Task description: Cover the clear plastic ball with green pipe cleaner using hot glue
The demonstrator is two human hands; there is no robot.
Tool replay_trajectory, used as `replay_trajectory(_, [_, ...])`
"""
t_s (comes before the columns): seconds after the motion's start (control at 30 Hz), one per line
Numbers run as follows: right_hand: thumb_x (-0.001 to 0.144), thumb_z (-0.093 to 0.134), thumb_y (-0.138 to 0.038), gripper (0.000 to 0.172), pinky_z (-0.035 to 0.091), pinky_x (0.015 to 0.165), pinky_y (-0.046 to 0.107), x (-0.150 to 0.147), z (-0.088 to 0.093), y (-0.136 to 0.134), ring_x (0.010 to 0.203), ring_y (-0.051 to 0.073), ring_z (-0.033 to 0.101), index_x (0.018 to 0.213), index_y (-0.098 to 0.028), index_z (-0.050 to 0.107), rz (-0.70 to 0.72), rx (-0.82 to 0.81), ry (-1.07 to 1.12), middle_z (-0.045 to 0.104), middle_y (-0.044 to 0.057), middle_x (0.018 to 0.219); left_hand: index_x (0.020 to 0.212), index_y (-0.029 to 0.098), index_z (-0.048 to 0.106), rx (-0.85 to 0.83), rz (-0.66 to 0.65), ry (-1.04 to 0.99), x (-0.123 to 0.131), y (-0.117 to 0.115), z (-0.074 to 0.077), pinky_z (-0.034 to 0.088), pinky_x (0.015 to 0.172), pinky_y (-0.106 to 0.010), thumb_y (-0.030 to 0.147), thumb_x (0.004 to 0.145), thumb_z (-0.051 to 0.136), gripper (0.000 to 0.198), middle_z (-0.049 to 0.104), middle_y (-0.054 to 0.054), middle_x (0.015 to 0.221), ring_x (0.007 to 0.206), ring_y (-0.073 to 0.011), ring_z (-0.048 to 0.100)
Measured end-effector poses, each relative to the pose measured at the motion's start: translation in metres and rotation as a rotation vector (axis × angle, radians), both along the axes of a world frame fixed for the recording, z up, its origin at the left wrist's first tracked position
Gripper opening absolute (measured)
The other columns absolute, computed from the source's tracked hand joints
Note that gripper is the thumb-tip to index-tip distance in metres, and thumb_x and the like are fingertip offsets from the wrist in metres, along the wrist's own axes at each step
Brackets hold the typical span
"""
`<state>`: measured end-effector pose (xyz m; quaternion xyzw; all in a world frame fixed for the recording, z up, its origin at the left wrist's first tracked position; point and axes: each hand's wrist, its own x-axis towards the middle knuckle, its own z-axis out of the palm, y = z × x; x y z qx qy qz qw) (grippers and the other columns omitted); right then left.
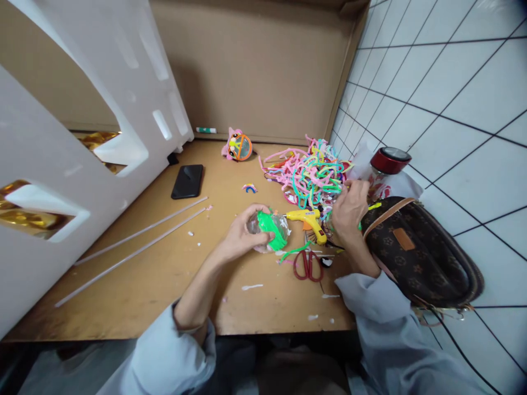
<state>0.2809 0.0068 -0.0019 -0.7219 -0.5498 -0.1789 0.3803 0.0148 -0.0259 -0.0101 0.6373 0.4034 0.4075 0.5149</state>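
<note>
On the head view I take the yellow glue gun [313, 222] as my landmark; it lies on its side on the brown surface [173, 291], nozzle pointing left. Just left of it, my left hand [244, 233] is curled around a clear container [284, 224] with a bright green band [272, 229] across it, fingers behind and thumb on the near side; I cannot tell whether the nozzle touches it. To the right of the glue gun, my right hand [351, 207] is bent, its fingertips drawn close together at the edge of a tangled heap of coloured fuzzy wires [310, 170]; I cannot tell whether it grips any of them. That heap, mostly pink, turquoise and yellow, spreads beyond the glue gun. Nearer me than the gun I have red-handled scissors [308, 266] and a loose green wire [295, 252]. Well to the right of the gun, a brown patterned handbag [420, 252] sits beside the tiled wall [465, 104], with a red-lidded jar [389, 162] behind it. Left of the gun and farther off are a small rainbow piece [249, 188], a pink-eared ornament [239, 145], a marker [206, 130] and a black phone [188, 181]; two thin white sticks [132, 256] lie well to its left.
</note>
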Motion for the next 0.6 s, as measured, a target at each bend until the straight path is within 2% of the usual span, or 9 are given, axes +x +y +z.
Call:
replay_trajectory(0.07, [0.094, 0.033, -0.014, 0.037, 0.044, 0.084, 0.037, 0.003, -0.001, 0.001, 0.104, 0.028, 0.057, 0.122, -0.012, 0.057, 0.038, -0.012, -0.031, 0.058, 0.019, 0.118, 0.102, 0.02, 0.055, -0.003, 0.006, 0.007, 0.0, 0.0, 0.001, 0.047, 0.07, -0.025, 0.026, 0.059, 0.072, 0.046, 0.064, -0.001, 0.09, 0.082, -0.017, 0.061])
replay_trajectory(0.13, [0.092, 0.037, -0.013, 0.039, 0.043, 0.082, 0.037, 0.005, -0.004, 0.003, 0.101, 0.027, 0.058, 0.123, -0.014, 0.06, 0.109, -0.131, -0.091, 0.062, 0.017, 0.115, 0.101, 0.02, 0.055, -0.003, 0.011, 0.009, 0.001, 0.0, 0.002, 0.047, 0.07, -0.025, 0.027, 0.059, 0.072, 0.046, 0.064, -0.001, 0.089, 0.082, -0.0174, 0.062])
replay_trajectory(0.23, [0.092, 0.04, -0.016, 0.035, 0.04, 0.074, 0.034, 0.006, -0.008, 0.003, 0.085, 0.024, 0.057, 0.11, -0.016, 0.07, 0.106, -0.288, -0.113, 0.066, 0.013, 0.102, 0.101, 0.02, 0.055, -0.005, 0.023, 0.019, 0.001, 0.0, 0.003, 0.049, 0.071, -0.026, 0.028, 0.059, 0.072, 0.046, 0.065, -0.001, 0.088, 0.083, -0.0181, 0.063])
replay_trajectory(0.37, [0.094, 0.045, -0.026, 0.03, 0.037, 0.067, 0.032, 0.003, -0.008, -0.001, 0.077, 0.022, 0.054, 0.099, -0.017, 0.073, 0.057, -0.298, -0.057, 0.065, 0.013, 0.1, 0.1, 0.02, 0.055, -0.009, 0.035, 0.007, 0.001, 0.0, 0.004, 0.051, 0.072, -0.027, 0.028, 0.059, 0.073, 0.046, 0.065, 0.0, 0.087, 0.082, -0.0184, 0.064])
replay_trajectory(0.47, [0.093, 0.045, -0.028, 0.028, 0.039, 0.07, 0.033, 0.002, -0.004, -0.004, 0.079, 0.024, 0.056, 0.091, -0.016, 0.071, 0.069, -0.198, 0.023, 0.066, 0.013, 0.093, 0.1, 0.02, 0.055, -0.007, 0.036, -0.003, 0.001, -0.001, 0.004, 0.051, 0.07, -0.027, 0.027, 0.059, 0.073, 0.045, 0.065, 0.0, 0.086, 0.081, -0.0184, 0.064])
replay_trajectory(0.6, [0.095, 0.039, -0.032, 0.026, 0.043, 0.07, 0.033, 0.002, 0.004, -0.007, 0.075, 0.021, 0.056, 0.088, -0.019, 0.061, 0.054, 0.146, 0.273, 0.064, 0.009, 0.084, 0.099, 0.02, 0.055, 0.009, 0.047, 0.011, 0.0, -0.001, 0.004, 0.049, 0.069, -0.026, 0.027, 0.059, 0.072, 0.044, 0.065, -0.001, 0.089, 0.081, -0.0183, 0.063])
